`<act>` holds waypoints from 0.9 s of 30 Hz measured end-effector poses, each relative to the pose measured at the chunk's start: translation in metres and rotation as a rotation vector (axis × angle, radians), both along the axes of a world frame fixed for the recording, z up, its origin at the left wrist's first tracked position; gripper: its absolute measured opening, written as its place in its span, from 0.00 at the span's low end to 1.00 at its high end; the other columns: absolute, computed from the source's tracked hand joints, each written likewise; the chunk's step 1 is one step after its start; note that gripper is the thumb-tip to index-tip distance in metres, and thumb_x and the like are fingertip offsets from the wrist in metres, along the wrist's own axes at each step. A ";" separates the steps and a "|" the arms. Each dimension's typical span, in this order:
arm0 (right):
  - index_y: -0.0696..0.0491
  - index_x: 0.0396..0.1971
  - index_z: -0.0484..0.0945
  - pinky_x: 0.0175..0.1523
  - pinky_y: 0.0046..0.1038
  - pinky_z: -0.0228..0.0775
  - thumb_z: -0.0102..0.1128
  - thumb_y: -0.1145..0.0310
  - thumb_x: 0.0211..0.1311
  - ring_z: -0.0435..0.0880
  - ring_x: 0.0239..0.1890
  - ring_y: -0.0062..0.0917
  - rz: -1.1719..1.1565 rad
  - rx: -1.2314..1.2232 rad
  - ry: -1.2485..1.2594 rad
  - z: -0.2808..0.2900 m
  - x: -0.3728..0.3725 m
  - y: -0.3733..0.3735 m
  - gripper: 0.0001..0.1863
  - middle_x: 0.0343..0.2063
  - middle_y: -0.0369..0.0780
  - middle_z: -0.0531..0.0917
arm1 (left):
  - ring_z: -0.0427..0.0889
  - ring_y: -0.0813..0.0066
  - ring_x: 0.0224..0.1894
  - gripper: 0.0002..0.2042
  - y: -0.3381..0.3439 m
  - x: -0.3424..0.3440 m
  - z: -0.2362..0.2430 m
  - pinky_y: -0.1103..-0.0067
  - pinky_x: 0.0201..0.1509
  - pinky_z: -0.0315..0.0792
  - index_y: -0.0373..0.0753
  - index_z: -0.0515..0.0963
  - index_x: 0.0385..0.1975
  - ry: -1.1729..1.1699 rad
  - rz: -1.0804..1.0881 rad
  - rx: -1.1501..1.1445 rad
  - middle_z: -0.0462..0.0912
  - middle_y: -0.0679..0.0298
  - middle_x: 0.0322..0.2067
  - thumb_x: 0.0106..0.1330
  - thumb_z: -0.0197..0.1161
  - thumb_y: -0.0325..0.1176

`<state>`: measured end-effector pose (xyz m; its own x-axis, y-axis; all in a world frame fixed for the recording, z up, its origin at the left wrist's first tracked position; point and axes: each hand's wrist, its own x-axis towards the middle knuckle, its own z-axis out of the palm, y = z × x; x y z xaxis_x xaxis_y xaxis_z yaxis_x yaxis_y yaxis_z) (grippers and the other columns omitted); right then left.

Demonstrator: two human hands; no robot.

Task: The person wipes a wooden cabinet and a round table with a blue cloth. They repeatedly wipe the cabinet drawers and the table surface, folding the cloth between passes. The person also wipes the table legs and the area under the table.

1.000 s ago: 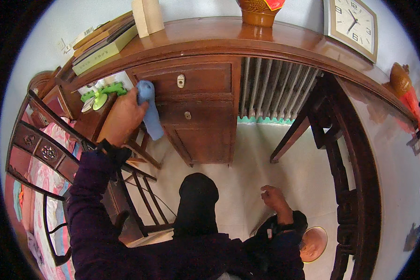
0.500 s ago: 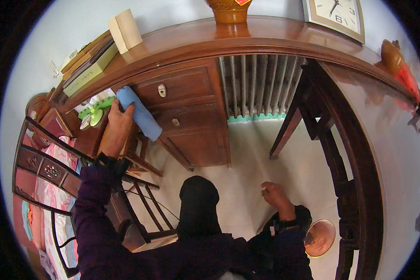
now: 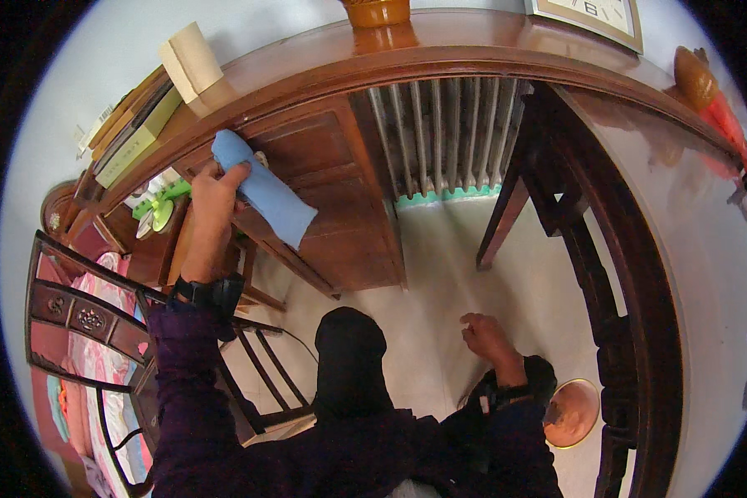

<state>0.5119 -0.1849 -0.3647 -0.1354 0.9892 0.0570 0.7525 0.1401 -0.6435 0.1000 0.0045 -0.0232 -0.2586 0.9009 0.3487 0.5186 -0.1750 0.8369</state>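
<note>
A folded light-blue cloth (image 3: 275, 202) hangs at a slant from my left hand (image 3: 213, 195), its upper end pinched between thumb and fingers. It lies across the view of the upper drawer front of the dark wooden cabinet (image 3: 340, 212) and partly hides a drawer handle. Whether the cloth touches the wood I cannot tell. My right hand (image 3: 491, 342) is held low over the pale floor, fingers loosely curled and a little apart, with nothing seen in it.
A long wooden top (image 3: 473, 41) bears a clock (image 3: 593, 17), a brown pot (image 3: 378, 12) and several stacked books or boxes (image 3: 137, 137). A radiator (image 3: 444, 137) stands behind. At left is a carved chair (image 3: 83, 319); at right, a dark-framed table (image 3: 639, 290). A round copper-coloured pan (image 3: 571, 413) is near my right arm.
My left hand and the cloth have shifted to the right across the cabinet front. The view has tipped slightly downward. My right hand has hardly moved.
</note>
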 end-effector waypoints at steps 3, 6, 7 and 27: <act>0.54 0.45 0.82 0.52 0.43 0.76 0.62 0.69 0.55 0.84 0.44 0.48 -0.022 -0.039 0.002 0.002 0.000 0.002 0.16 0.40 0.52 0.85 | 0.74 0.76 0.15 0.14 -0.001 0.004 0.010 0.79 0.17 0.64 0.32 0.80 0.31 -0.043 -0.070 -0.065 0.79 0.64 0.21 0.59 0.69 0.39; 0.54 0.45 0.82 0.52 0.44 0.76 0.63 0.69 0.55 0.84 0.44 0.48 -0.027 -0.090 0.038 0.002 0.000 0.003 0.16 0.40 0.52 0.85 | 0.73 0.78 0.13 0.14 -0.004 0.013 0.017 0.80 0.15 0.62 0.33 0.79 0.29 -0.097 -0.180 -0.112 0.78 0.65 0.19 0.60 0.68 0.39; 0.54 0.45 0.82 0.52 0.44 0.76 0.62 0.68 0.56 0.84 0.45 0.48 -0.016 -0.078 0.042 0.003 0.000 0.004 0.16 0.41 0.52 0.85 | 0.73 0.79 0.13 0.14 -0.005 0.020 0.017 0.80 0.15 0.62 0.33 0.79 0.28 -0.090 -0.168 -0.114 0.78 0.66 0.19 0.60 0.68 0.40; 0.53 0.47 0.82 0.52 0.43 0.77 0.61 0.69 0.56 0.84 0.45 0.49 -0.021 -0.153 0.062 0.011 -0.003 0.010 0.17 0.43 0.52 0.85 | 0.84 0.41 0.32 0.22 0.007 0.130 -0.053 0.57 0.38 0.78 0.31 0.77 0.42 0.650 0.080 0.244 0.84 0.44 0.28 0.55 0.66 0.44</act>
